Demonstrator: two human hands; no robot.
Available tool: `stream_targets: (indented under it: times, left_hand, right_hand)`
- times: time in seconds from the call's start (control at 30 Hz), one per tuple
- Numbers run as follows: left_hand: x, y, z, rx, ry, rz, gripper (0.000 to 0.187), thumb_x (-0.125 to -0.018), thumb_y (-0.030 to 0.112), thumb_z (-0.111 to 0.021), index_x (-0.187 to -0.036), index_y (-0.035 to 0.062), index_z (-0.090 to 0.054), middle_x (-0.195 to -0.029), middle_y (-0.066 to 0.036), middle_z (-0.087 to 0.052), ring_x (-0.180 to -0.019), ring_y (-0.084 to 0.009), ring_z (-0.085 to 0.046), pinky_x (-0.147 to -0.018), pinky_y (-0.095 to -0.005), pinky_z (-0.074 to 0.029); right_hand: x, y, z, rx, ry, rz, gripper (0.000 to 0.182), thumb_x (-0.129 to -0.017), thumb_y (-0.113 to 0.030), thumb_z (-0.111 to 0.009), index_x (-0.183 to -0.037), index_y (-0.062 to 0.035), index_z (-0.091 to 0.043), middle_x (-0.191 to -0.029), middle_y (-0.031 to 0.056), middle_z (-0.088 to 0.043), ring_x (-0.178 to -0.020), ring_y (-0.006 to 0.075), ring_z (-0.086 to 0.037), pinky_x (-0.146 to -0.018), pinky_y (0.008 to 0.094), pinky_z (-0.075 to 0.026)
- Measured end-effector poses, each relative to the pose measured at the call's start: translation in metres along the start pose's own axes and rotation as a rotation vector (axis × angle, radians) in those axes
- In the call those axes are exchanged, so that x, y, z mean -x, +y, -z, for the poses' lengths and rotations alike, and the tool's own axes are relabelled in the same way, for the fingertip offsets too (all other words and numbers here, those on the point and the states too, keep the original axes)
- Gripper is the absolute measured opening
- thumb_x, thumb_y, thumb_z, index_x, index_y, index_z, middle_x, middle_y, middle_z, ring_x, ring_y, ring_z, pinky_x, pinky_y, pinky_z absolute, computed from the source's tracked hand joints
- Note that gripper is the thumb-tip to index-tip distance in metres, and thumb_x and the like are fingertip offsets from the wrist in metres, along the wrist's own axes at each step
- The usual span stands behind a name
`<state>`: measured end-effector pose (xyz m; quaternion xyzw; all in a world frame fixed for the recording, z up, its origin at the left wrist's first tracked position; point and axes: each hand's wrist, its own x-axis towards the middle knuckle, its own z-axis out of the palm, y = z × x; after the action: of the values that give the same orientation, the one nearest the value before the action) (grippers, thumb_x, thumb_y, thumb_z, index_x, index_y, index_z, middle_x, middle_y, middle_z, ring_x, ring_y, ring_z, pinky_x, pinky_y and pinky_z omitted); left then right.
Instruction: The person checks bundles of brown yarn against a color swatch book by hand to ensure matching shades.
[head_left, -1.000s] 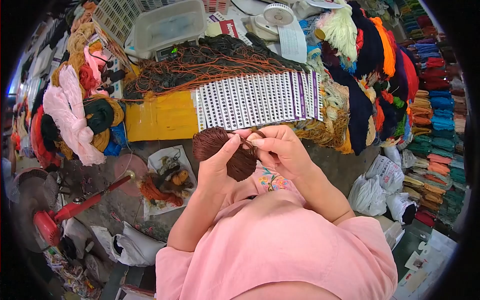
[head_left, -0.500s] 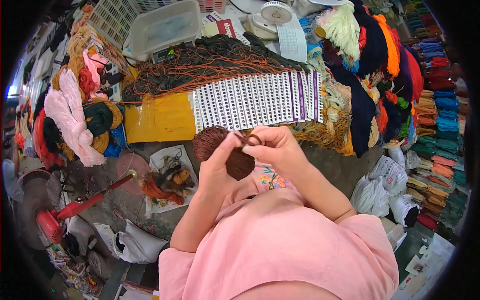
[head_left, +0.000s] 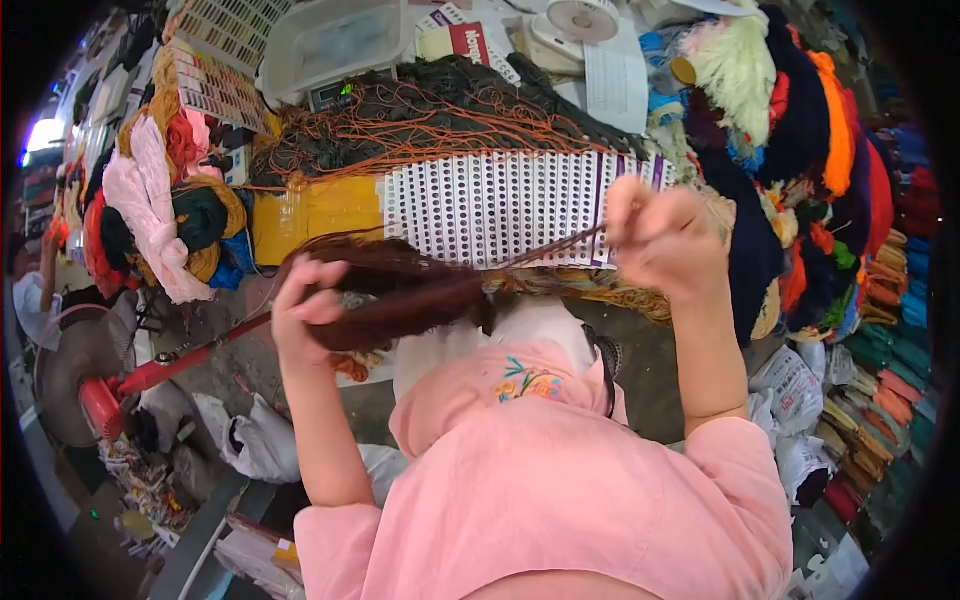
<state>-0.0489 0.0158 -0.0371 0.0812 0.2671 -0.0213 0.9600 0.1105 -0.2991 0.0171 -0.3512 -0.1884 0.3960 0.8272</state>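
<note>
Apparently gripping brown skein (head_left: 410, 305) at centre-left of frame w/ curled left hand (head_left: 308, 308) — prob. to anchor it — and pinching thin strands (head_left: 550, 248) w/ right hand (head_left: 672, 240), centre-right, prob. to keep them taut in front of dotted cards (head_left: 480, 205); too blurred for exact finger contact.

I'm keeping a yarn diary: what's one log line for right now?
left hand: holds brown yarn | right hand: holds its stretched strands | dotted cards: lined up beyond

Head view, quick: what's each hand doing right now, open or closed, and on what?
Left hand: closed on one end of the dark brown yarn.
Right hand: blurred, but closed on thin strands stretched from it.
</note>
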Motion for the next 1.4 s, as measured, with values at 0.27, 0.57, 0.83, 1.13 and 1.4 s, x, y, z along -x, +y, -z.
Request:
stream_targets:
  times: [0.27, 0.57, 0.83, 1.13, 1.4]
  left_hand:
    - [0.075, 0.111, 0.128, -0.103, 1.133, -0.633, 0.030, -0.082, 0.012, -0.039, -0.053, 0.0176, -0.030, -0.043, 0.004, -0.033, -0.039, -0.0058, -0.036, -0.048, -0.0236, -0.037]
    - [-0.035, 0.118, 0.178, -0.488, 0.487, -0.201, 0.016, -0.080, 0.008, -0.043, -0.091, -0.0027, -0.049, -0.053, 0.005, -0.035, -0.039, -0.0035, -0.030, -0.038, -0.0136, -0.025]
    - [-0.186, 0.062, 0.160, -0.956, 0.406, 0.132, 0.018, -0.076, 0.013, -0.053, -0.090, 0.0020, -0.056, -0.078, -0.002, -0.058, -0.060, -0.0076, -0.049, -0.054, -0.0191, -0.037]
    - [-0.218, 0.047, 0.150, -2.421, -0.210, 0.498, 0.033, -0.082, 0.038, -0.040, -0.094, 0.0133, -0.058, -0.076, -0.011, -0.059, -0.078, -0.0248, -0.055, -0.068, -0.0282, -0.041]
    - [-0.220, 0.039, 0.151, -1.266, 0.315, 0.372, 0.024, -0.080, 0.023, -0.050, -0.072, 0.0017, -0.058, -0.053, 0.003, -0.047, -0.051, -0.0055, -0.042, -0.048, -0.0215, -0.035]
  right_hand:
    - [0.098, -0.058, 0.234, -0.323, 0.829, 0.209, 0.009, -0.074, 0.002, -0.046, -0.067, 0.0008, -0.040, -0.061, 0.0042, -0.037, -0.053, 0.0133, -0.038, -0.070, 0.0311, -0.043]
    - [0.032, 0.058, 0.202, 0.522, 1.013, -0.087, 0.012, -0.072, -0.011, -0.054, -0.080, -0.0022, -0.056, -0.072, 0.0038, -0.055, -0.072, 0.0122, -0.051, -0.070, 0.0247, -0.039]
    - [-0.162, 0.309, 0.073, 1.178, 0.748, -0.067, 0.006, -0.059, -0.006, -0.060, -0.063, -0.0021, -0.058, -0.065, 0.0088, -0.053, -0.064, 0.0248, -0.050, -0.059, 0.0323, -0.040]
    - [-0.166, 0.340, 0.080, 1.622, 0.716, 0.153, 0.022, -0.053, 0.001, -0.055, -0.074, -0.0054, -0.054, -0.076, 0.0053, -0.047, -0.069, 0.0241, -0.043, -0.062, 0.0352, -0.034]
    - [-0.156, 0.333, 0.065, 1.685, 0.444, -0.129, 0.052, -0.054, -0.021, -0.061, -0.100, -0.0010, -0.049, -0.097, 0.0127, -0.042, -0.082, 0.0265, -0.040, -0.073, 0.0373, -0.030]
